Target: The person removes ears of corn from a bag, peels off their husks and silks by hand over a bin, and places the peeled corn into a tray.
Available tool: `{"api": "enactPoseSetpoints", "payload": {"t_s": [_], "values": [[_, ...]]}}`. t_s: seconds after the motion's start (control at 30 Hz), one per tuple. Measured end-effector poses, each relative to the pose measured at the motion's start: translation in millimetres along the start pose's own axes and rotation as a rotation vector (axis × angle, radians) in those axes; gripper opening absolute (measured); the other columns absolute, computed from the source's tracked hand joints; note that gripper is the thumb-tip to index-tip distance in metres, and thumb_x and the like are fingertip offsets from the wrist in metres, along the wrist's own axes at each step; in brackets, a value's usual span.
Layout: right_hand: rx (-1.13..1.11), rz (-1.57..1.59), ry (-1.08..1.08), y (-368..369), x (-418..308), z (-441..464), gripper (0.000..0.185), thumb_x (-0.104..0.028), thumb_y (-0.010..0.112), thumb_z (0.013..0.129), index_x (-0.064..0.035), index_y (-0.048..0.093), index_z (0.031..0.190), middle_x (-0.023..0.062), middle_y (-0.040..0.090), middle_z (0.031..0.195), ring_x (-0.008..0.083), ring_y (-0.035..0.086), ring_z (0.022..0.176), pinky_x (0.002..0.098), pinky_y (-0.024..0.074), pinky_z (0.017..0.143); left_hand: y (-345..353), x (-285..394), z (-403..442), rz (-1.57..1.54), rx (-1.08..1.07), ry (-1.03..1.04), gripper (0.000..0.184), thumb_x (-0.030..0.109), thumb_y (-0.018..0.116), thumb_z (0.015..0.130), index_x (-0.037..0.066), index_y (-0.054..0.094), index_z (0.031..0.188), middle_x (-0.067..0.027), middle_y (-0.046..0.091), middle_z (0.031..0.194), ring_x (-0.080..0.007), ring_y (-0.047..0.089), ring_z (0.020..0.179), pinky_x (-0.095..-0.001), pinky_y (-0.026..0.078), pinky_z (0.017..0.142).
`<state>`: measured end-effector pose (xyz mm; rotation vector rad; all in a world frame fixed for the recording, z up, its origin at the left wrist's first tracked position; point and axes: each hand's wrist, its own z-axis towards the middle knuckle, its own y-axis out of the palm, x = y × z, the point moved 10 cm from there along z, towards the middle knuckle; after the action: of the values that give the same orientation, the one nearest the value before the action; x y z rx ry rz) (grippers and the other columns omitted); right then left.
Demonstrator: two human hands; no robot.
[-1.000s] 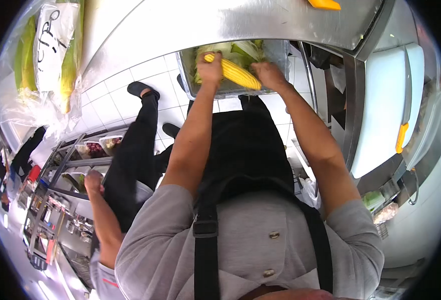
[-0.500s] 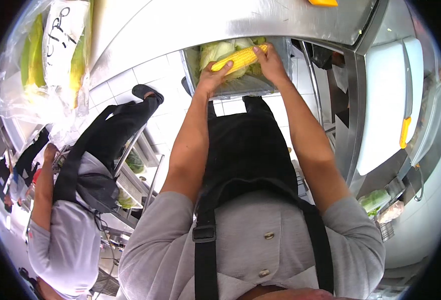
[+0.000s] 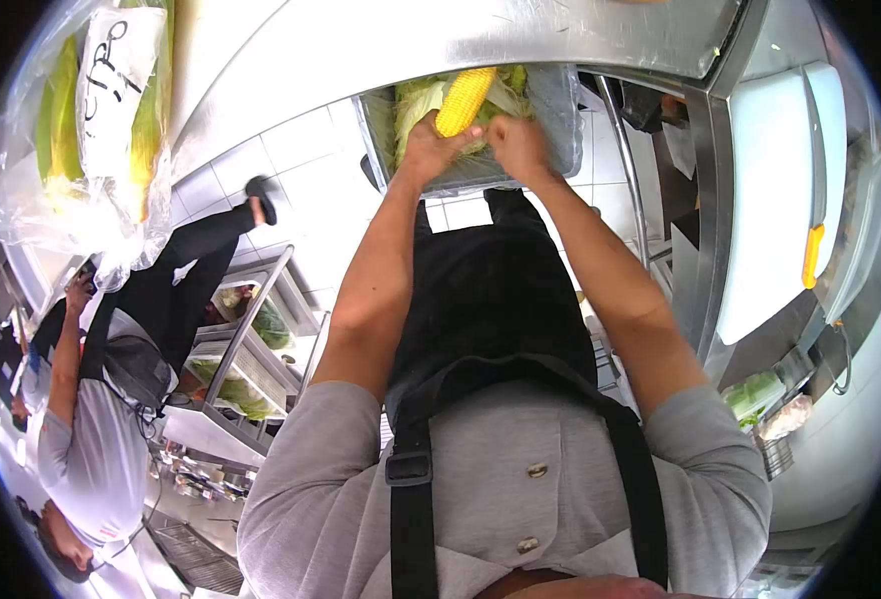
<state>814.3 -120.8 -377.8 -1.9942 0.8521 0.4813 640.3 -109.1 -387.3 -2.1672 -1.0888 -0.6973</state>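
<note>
A peeled yellow corn cob (image 3: 466,98) stands tilted over a grey plastic bin (image 3: 566,125). My left hand (image 3: 431,148) is closed around its lower end. Close by on the right, my right hand (image 3: 516,146) has its fingers drawn together, slightly blurred; whatever they may pinch is too small to make out. Pale green corn husks (image 3: 414,112) lie in the bin beneath both hands.
A steel counter (image 3: 560,35) borders the bin's far side. On the right, a yellow-handled knife (image 3: 813,245) lies on a white cutting board (image 3: 765,200). Bagged corn (image 3: 61,120) is at upper left. Another person (image 3: 101,429) stands left, near shelves of vegetables (image 3: 241,384).
The cob has swung from nearly level to steeply upright in my left hand. My right hand has let go of its far end and moved down beside its base. The other person has shifted left.
</note>
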Motion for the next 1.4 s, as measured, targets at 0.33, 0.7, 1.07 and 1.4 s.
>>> {"api": "enactPoseSetpoints", "payload": {"t_s": [0.33,0.7,1.07,1.4], "values": [[0.085,0.862,0.232,-30,19,27,0.047,-0.03,0.066,0.096,0.0013,0.058,0.13,0.0153,0.071,0.092,0.0274,0.068,0.093,0.0389,0.0523,0.091,-8,-1,-12,0.068,0.022,0.027,0.065,0.051,0.081,0.077,0.0,0.064,0.115,-0.0136,0.069,0.09,-0.0221,0.068,0.087,-0.0373,0.054,0.075],[0.698,1.326,0.38,-41,55,49,0.02,-0.016,0.058,0.097,0.0038,0.058,0.096,0.0137,0.064,0.076,0.0259,0.065,0.061,0.0381,0.0543,0.057,34,-28,-21,0.248,0.226,0.186,0.033,0.029,0.06,0.093,-0.004,0.069,0.093,-0.0263,0.067,0.078,-0.0438,0.066,0.075,-0.0471,0.052,0.071],[0.304,1.183,0.379,-32,14,64,0.028,-0.022,0.047,0.105,0.0024,0.054,0.094,0.0135,0.061,0.081,0.0265,0.063,0.068,0.0428,0.0582,0.065,-3,0,-16,0.71,0.044,0.088,0.061,0.035,0.046,0.101,-0.016,0.044,0.135,-0.037,0.058,0.123,-0.0443,0.063,0.109,-0.0471,0.048,0.098],[0.148,0.802,0.145,66,127,115,0.038,-0.038,0.05,0.1,-0.0041,0.066,0.103,0.0145,0.07,0.095,0.0324,0.068,0.081,0.0481,0.0525,0.069,2,35,-19,-0.061,0.343,-0.071,0.082,0.067,0.042,0.096,-0.012,0.063,0.098,-0.0366,0.065,0.098,-0.0471,0.067,0.094,-0.0501,0.053,0.083]]}}
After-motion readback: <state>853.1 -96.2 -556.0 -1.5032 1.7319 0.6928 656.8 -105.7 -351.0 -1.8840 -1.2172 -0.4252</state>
